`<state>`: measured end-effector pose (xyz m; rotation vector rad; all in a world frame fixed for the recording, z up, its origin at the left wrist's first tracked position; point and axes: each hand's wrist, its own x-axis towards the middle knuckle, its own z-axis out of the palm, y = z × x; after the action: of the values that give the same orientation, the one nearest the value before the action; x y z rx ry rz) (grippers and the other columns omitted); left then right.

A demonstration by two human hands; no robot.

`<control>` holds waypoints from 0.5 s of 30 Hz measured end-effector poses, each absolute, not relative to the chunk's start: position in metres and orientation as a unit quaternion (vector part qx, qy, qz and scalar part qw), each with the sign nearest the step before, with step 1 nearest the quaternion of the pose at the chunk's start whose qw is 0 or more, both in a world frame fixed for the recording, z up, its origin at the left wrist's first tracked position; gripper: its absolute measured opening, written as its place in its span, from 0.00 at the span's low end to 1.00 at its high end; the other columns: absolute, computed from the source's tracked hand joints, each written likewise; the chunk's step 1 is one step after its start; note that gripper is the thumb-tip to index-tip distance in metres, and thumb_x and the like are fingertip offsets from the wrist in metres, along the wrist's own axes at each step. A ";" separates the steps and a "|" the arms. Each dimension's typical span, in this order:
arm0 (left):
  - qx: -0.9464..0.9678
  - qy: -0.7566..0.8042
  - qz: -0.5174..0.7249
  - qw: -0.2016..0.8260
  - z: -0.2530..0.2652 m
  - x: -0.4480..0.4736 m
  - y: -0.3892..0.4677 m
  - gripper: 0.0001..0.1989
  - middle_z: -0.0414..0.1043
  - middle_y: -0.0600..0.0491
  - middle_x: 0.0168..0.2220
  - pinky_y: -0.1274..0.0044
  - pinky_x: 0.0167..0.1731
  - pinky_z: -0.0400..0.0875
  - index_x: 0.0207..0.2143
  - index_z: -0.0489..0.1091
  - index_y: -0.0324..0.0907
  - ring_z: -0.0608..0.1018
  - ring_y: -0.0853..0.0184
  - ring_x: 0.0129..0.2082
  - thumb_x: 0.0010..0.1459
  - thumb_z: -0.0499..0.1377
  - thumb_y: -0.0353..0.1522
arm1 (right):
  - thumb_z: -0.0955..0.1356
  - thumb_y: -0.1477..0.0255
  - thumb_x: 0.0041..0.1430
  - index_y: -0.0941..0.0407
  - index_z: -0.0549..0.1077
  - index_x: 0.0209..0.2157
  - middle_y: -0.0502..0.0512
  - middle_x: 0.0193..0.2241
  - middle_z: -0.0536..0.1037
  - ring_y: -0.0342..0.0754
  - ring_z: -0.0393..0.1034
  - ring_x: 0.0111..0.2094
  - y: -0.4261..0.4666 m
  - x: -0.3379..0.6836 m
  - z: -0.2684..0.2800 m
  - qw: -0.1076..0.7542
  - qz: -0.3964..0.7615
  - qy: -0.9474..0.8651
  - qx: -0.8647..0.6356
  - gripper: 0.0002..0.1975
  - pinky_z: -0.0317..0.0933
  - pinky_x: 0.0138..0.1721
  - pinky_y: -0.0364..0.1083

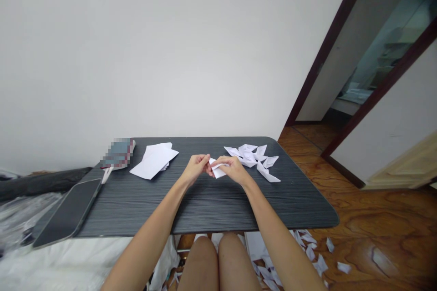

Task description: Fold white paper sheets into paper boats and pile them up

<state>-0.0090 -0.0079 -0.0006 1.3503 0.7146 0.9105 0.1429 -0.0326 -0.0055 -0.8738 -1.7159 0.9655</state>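
Observation:
A small folded piece of white paper (219,172) is held between my two hands, just above the middle of the dark table. My left hand (199,166) pinches its left edge between thumb and fingers. From the right, my right hand (233,168) grips the same paper, its fingers covering the upper part. Several folded white paper boats (248,156) lie in a loose cluster right behind and beside my right hand. To the left of my left hand rests a stack of white paper sheets (154,159), spread unevenly.
The dark wood-grain table (218,218) stands against a white wall. A tablet (70,211) lies at its left edge, near a pouch (119,153) with a white strap. Folded papers (321,263) are scattered on the wooden floor, lower right. A doorway opens at right.

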 end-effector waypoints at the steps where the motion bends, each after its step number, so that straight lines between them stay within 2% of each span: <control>1: 0.590 0.312 0.399 0.629 -0.001 -0.009 -0.007 0.19 0.65 0.54 0.11 0.79 0.18 0.65 0.18 0.63 0.34 0.70 0.71 0.13 0.48 0.53 0.43 | 0.61 0.80 0.45 0.57 0.75 0.28 0.52 0.28 0.74 0.42 0.65 0.27 -0.032 0.143 -0.006 0.471 0.382 -0.711 -0.356 0.13 0.57 0.28 0.41; 8: 0.604 0.298 0.402 0.620 -0.001 -0.011 -0.008 0.16 0.65 0.55 0.12 0.81 0.17 0.64 0.19 0.63 0.35 0.70 0.72 0.13 0.47 0.56 0.41 | 0.61 0.79 0.46 0.57 0.75 0.28 0.52 0.27 0.73 0.43 0.66 0.29 -0.032 0.144 -0.004 0.467 0.371 -0.719 -0.356 0.12 0.58 0.30 0.42; 12: 0.625 0.311 0.422 0.578 0.001 -0.012 -0.008 0.15 0.65 0.56 0.11 0.82 0.15 0.62 0.18 0.62 0.36 0.69 0.73 0.12 0.48 0.56 0.39 | 0.62 0.73 0.48 0.59 0.73 0.32 0.53 0.26 0.73 0.43 0.67 0.27 -0.037 0.142 0.000 0.440 0.476 -0.692 -0.318 0.10 0.59 0.26 0.41; 15: 0.650 0.322 0.434 0.534 0.003 -0.013 -0.009 0.15 0.65 0.56 0.11 0.82 0.15 0.62 0.18 0.62 0.36 0.69 0.73 0.12 0.49 0.55 0.38 | 0.63 0.69 0.49 0.59 0.68 0.38 0.52 0.25 0.74 0.43 0.68 0.23 -0.037 0.139 0.000 0.450 0.531 -0.650 -0.304 0.13 0.59 0.21 0.40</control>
<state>-0.0126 -0.0090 0.0025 1.5500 0.7671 1.0342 0.1385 -0.0369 -0.0001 -0.7523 -1.6084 1.3135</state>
